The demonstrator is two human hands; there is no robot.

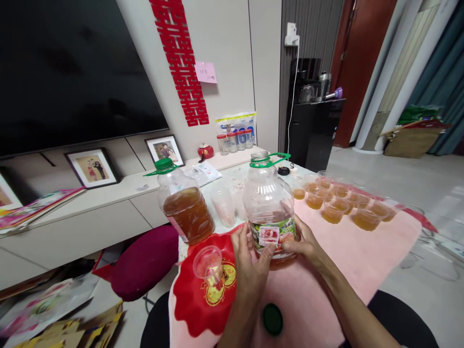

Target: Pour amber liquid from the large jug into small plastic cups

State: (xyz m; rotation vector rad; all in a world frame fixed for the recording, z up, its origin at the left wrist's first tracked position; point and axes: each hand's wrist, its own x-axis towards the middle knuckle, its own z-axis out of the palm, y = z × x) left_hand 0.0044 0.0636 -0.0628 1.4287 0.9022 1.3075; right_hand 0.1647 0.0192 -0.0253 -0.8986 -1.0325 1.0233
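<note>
Both of my hands wrap round the lower part of a clear plastic jug [270, 198] with a green carry ring and a fruit label. Its neck is uncapped, and a little amber liquid shows near the bottom. My left hand [252, 253] grips the left side, thumb on the label; my right hand [302, 241] grips the right side, thumb also in front. A dark green cap [272, 319] lies on the pink cloth [322, 295] in front of me. To the left, a clear plastic cup [208, 263] sits in a red scalloped tray [188, 314].
A second jug [188, 212], green-capped and holding amber liquid, stands at the left. Behind are stacked clear cups [224, 207]. Several cups of amber liquid [335, 209] stand on the right side of the cloth. A maroon stool [145, 263] is left of the table.
</note>
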